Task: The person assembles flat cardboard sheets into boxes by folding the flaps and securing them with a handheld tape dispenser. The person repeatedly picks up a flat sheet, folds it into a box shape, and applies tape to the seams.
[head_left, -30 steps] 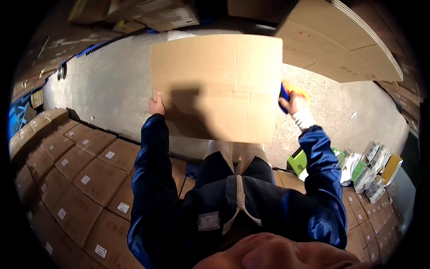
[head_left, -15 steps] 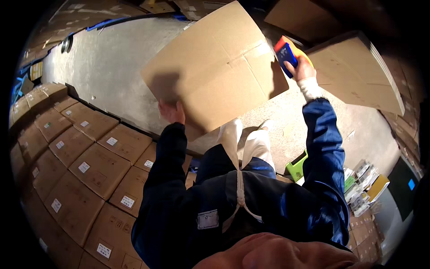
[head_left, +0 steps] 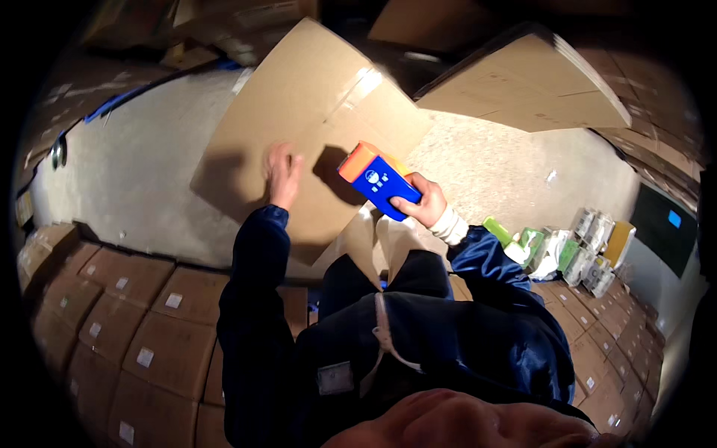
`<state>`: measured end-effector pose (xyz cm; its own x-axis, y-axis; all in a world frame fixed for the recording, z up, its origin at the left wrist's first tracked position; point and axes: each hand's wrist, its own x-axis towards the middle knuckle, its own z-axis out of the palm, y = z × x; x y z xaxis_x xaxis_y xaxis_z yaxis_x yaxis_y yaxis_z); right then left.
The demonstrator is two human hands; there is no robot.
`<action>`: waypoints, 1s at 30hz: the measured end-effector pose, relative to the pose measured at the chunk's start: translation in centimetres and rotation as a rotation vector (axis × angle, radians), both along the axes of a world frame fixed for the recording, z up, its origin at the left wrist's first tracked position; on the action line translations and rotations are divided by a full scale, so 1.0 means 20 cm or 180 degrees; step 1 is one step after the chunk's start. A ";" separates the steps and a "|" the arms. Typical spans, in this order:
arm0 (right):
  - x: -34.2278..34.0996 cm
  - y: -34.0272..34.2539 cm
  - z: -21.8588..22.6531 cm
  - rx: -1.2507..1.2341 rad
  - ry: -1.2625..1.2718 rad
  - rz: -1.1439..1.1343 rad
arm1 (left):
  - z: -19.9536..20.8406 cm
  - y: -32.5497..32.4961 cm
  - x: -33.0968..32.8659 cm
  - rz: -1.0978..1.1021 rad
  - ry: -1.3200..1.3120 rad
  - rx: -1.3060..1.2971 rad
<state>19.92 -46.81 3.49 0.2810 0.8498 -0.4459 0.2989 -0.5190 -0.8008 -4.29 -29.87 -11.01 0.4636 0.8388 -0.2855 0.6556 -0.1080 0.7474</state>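
At 11 o'clock from the centre of the view, a large, flat, brown cardboard panel (head_left: 258, 131) slants in front of the person, a glossy pale strip (head_left: 364, 82) near its upper right edge. Whether it is a single sheet or a folded carton, I cannot tell.

The left hand (head_left: 282, 175), at 10 o'clock, is over the panel with nothing in its grasp, its fingers loosely bent and blurred; contact with the cardboard cannot be made out. The right hand (head_left: 426, 200), between 2 and 3 o'clock, is wrapped round a blocky blue-and-orange handheld device (head_left: 381, 183), the thumb lying across the blue face. The device sits at 1 o'clock, its orange end pointing toward 11 and its shadow falling on the panel.

Near 2 o'clock stands a stack of flattened brown cardboard (head_left: 530, 86), its layered edges facing outward. Rows of brown cardboard boxes with white labels (head_left: 168, 347) fill 8 o'clock, and smaller brown boxes (head_left: 597, 340) are at 4. Just beyond these, toward 3, cluster green-and-white packages (head_left: 575, 257) beside an upright yellow block (head_left: 620, 243). Grey floor (head_left: 142, 164) stretches toward 10 o'clock.
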 end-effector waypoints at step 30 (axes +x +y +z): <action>-0.01 0.35 -0.04 0.0321 0.0733 0.0762 | 0.52 0.76 0.00 0.1705 -0.2196 -0.2648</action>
<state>19.65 -39.74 2.75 -0.0300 0.9225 -0.3848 0.2081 -0.3708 -0.9051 -4.37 -14.71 -0.63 0.3809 0.6482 -0.6593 -0.0948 0.7367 0.6695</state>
